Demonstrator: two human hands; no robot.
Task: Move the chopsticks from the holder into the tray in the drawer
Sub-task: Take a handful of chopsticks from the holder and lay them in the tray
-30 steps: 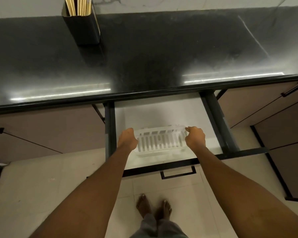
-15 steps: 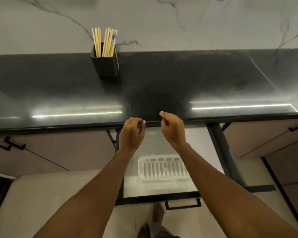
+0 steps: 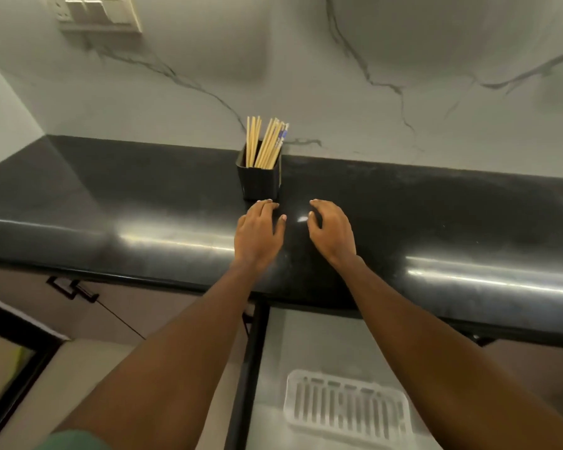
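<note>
Since half a second ago both your hands have gone forward from the worktop's front edge to its middle, and your view has tipped up to take in more wall. Your left hand [image 3: 259,233] now sits palm down just short of the holder [image 3: 260,180], its fingers [image 3: 267,204] loosely spread and nearly touching the holder's base; they grip nothing. Your right hand [image 3: 332,233] hovers beside it, a little apart, fingers [image 3: 317,207] curled but empty. Likely reading: left to steady the holder, right to draw the sticks out. The chopsticks [image 3: 264,144] stand upright in the holder at the back of the worktop [image 3: 111,196], fanned in two loose clumps, none yet lifted. Count: one holder, one bundle of roughly a dozen or more sticks, too tightly packed to number exactly; at least one has a blue mark near its top. One slotted white tray [image 3: 346,405] lies empty in the open drawer [image 3: 316,345] below, directly under your right forearm, placed for a short carry down. One wall switch plate [image 3: 100,13] sits top left.
</note>
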